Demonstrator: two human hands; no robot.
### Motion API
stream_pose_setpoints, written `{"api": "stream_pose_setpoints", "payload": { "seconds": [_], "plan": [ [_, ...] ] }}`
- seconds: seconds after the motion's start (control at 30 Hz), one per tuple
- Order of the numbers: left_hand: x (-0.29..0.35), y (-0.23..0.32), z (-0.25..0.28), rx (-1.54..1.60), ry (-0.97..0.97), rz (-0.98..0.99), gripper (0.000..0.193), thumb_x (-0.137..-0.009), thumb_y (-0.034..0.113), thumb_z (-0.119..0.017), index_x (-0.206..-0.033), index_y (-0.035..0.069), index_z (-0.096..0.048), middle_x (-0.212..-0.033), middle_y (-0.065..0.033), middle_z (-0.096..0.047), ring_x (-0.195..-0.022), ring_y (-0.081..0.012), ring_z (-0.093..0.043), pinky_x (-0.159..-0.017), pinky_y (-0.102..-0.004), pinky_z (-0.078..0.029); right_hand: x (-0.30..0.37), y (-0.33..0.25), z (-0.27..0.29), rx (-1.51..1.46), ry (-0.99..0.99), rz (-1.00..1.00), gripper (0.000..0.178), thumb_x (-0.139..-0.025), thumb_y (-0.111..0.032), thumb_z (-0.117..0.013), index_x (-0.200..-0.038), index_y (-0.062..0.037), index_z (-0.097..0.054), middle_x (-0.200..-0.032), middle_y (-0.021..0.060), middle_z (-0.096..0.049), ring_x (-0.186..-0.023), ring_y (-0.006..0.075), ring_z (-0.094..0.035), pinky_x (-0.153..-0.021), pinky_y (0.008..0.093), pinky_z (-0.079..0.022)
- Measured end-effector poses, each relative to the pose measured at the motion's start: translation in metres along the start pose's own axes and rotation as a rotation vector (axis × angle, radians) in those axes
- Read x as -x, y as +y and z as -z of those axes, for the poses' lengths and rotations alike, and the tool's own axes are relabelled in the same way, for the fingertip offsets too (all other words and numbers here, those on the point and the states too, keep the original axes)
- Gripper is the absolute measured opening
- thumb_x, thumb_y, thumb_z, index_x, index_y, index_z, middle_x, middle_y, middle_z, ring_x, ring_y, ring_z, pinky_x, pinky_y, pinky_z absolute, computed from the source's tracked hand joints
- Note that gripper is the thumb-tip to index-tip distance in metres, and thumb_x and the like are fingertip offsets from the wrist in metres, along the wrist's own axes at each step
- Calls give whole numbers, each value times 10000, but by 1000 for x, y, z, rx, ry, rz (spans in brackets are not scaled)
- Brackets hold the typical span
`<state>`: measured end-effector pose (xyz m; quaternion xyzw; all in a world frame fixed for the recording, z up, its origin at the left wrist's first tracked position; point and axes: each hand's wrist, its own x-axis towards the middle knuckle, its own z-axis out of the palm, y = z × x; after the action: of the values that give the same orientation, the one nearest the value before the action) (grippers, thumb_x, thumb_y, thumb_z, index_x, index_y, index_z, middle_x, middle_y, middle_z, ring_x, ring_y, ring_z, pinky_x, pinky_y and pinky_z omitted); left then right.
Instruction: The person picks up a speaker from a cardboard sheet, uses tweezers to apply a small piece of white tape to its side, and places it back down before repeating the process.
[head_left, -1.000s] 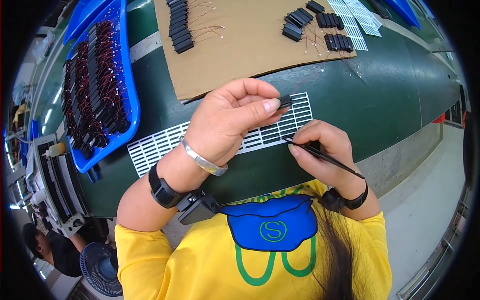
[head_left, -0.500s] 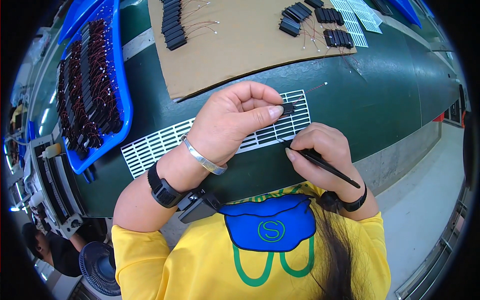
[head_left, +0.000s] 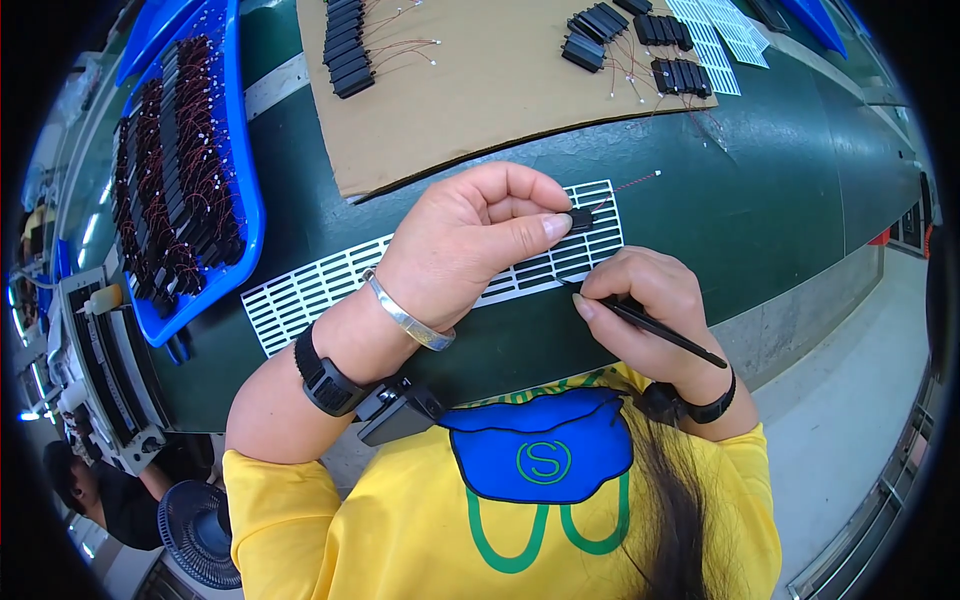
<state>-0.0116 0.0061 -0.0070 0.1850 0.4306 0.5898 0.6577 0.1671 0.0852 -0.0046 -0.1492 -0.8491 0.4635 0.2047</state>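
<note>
My left hand (head_left: 470,235) is closed, pinching a small black rectangular module (head_left: 581,219) between thumb and fingers. A thin twisted red-and-black wire with a white connector (head_left: 657,173) trails from the module to the right. Beneath that hand lies a white grid sheet (head_left: 330,290) with rows of dark rectangular cells, partly hidden by the hand and forearm. My right hand (head_left: 650,305) grips slim black tweezers (head_left: 665,335), their fine tip at the sheet's near edge. Whether the tip touches the sheet, I cannot tell.
Cardboard (head_left: 480,90) on the green table (head_left: 770,200) carries a row of black modules (head_left: 347,60) and further groups (head_left: 680,77) at right. More white grid sheets (head_left: 705,45) lie beyond. A blue tray (head_left: 250,215) full of wired modules stands at left. A fan (head_left: 200,535) is lower left.
The module and its trailing connector have shifted very slightly to the right. The tweezers' rear end has moved a little right as well. Both grips stay the same.
</note>
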Motion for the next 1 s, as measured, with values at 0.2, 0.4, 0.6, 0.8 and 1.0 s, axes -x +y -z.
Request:
{"api": "stream_pose_setpoints", "payload": {
  "seconds": [0.2,0.4,0.6,0.8,1.0],
  "plan": [
    [0,1,0,4,-4,12,168,-801,-22,-564,-967,-21,-543,-907,-74,-579,-864,-161,-582,-850,-287,-474,2,2,0,-11,18,42,162,-651,33,-642,-720,-51,-521,-655,60,-562,-555,189,-538,-503,275,-400],
    [0,1,-1,-21,-5,1,175,-799,-26,-565,-973,-19,-545,-908,-81,-586,-872,-163,-583,-846,-288,-477,8,2,1,107,-3,383,169,-644,40,-641,-731,-51,-528,-682,80,-580,-576,192,-566,-492,283,-410],
    [2,-1,-5,-77,38,-44,164,-799,8,-584,-961,-16,-581,-886,-61,-612,-817,-105,-592,-745,-209,-485,14,2,10,-331,18,223,130,-705,33,-595,-793,-32,-525,-698,110,-583,-588,193,-571,-501,270,-422],
    [7,5,-8,-63,45,69,181,-803,-14,-566,-983,-32,-574,-933,-121,-601,-841,-205,-622,-763,-279,-523,24,4,7,-640,296,-117,96,-755,8,-563,-819,-22,-498,-710,123,-566,-599,176,-541,-540,256,-435],
    [7,7,-7,-69,62,140,220,-827,7,-534,-1037,-55,-551,-955,-141,-605,-863,-222,-622,-772,-289,-521,21,3,6,-719,351,-256,87,-784,-11,-546,-837,-15,-478,-737,136,-567,-629,169,-541,-575,250,-444]
  ]
}}
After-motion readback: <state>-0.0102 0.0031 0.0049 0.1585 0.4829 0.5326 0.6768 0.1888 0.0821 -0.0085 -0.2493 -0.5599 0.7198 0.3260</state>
